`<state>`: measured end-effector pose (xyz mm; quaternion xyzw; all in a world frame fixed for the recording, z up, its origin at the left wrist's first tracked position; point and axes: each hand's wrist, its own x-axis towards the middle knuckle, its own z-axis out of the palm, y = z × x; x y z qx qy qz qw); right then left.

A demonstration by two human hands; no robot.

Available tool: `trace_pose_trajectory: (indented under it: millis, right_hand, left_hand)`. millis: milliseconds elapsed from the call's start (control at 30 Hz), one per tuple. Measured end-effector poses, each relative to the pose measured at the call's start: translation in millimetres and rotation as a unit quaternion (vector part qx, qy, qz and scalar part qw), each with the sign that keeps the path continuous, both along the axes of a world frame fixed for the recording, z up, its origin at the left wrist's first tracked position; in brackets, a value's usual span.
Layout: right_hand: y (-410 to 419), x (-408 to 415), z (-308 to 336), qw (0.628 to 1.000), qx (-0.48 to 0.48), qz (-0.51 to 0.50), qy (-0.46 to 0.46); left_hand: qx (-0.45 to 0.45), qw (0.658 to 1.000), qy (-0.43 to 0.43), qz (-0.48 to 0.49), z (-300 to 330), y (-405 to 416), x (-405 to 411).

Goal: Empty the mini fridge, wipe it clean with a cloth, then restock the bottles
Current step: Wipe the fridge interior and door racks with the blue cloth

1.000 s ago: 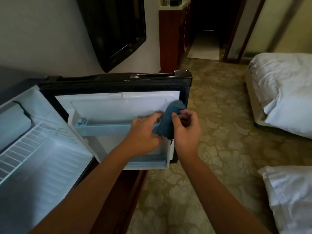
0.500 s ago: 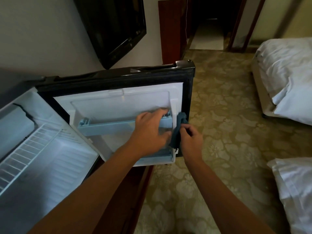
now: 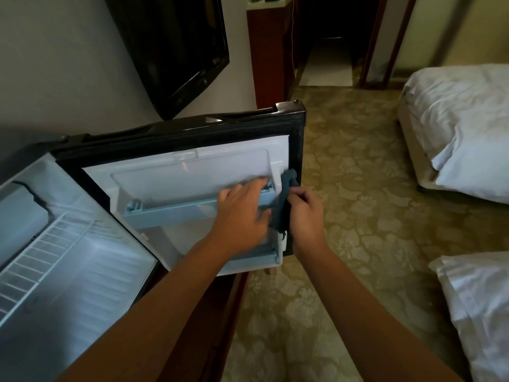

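Wiping door edge (image 3: 298,150) w/ cloth (image 3: 285,205) (R hand (image 3: 307,216)), L hand (image 3: 242,216) on shelf (image 3: 170,213)

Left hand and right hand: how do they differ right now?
The left hand holds no cloth and rests on the blue door shelf, fingers reaching over its rail; the right hand pinches the dark blue cloth. The left hand is over the door's inner panel; the right hand is at the door's outer edge. Both work on the open fridge door, close together.
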<state>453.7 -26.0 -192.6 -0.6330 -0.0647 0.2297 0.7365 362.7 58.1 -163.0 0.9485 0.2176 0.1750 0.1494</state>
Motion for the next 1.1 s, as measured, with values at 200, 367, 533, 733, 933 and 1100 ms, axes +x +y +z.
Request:
trace_pose_trajectory:
  millis: [200,367,533,733,933,1100]
  right_hand:
    - [5,14,39,0.998,0.041,0.016,-0.041]
    - [4,18,32,0.996,0.030,0.018,-0.080]
    - [2,23,12,0.996,0.010,0.039,-0.078]
    - [-1,18,-19,0.997,-0.035,0.029,-0.070]
    - [2,18,-32,0.991,-0.089,0.034,-0.097]
    - [7,20,-48,0.993,-0.088,0.059,-0.055]
  left_hand:
    - [-0.011,1.000,-0.001,-0.007,2,1,1]
    - [-0.010,1.000,0.006,0.001,1,4,5]
    - [0.009,1.000,0.006,0.005,-3,5,5]
    - [0.040,0.999,0.010,0.018,-9,6,10]
    - [0.049,0.998,0.013,0.023,-9,4,12]
    - [0.052,0.998,0.006,0.027,-10,3,13]
